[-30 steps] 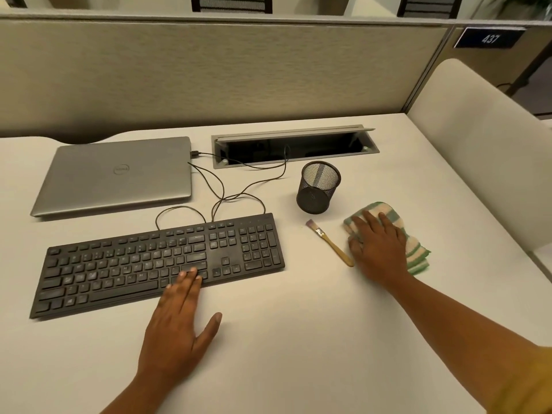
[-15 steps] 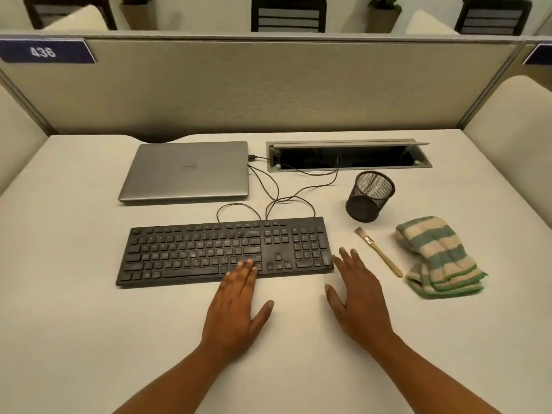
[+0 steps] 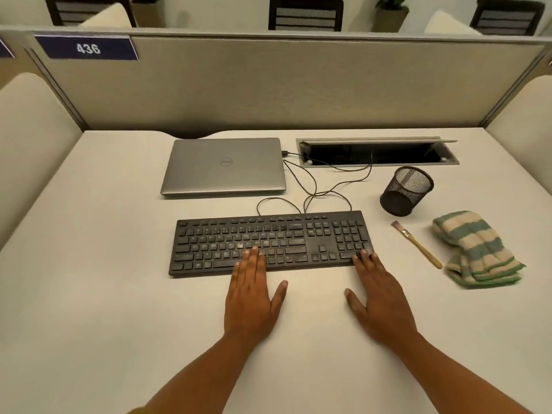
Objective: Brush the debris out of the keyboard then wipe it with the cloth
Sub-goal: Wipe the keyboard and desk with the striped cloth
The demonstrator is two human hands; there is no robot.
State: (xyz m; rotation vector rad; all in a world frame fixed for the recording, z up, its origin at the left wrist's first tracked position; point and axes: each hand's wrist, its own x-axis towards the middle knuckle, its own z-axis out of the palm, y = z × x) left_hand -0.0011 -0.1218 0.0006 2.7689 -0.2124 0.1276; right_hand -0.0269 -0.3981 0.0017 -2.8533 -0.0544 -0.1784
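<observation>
The right hand (image 3: 380,297) has left the cloth (image 3: 475,249) and now lies flat and empty beside the equally empty left hand (image 3: 252,297), fingertips on the keyboard (image 3: 268,243) mid-desk, so the brush (image 3: 416,245) toward the desk's right edge remains untouched and brushing is unstarted.

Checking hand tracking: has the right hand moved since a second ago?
Yes. The right hand left the striped cloth and went left past the brush; its fingertips now rest on the keyboard.
</observation>
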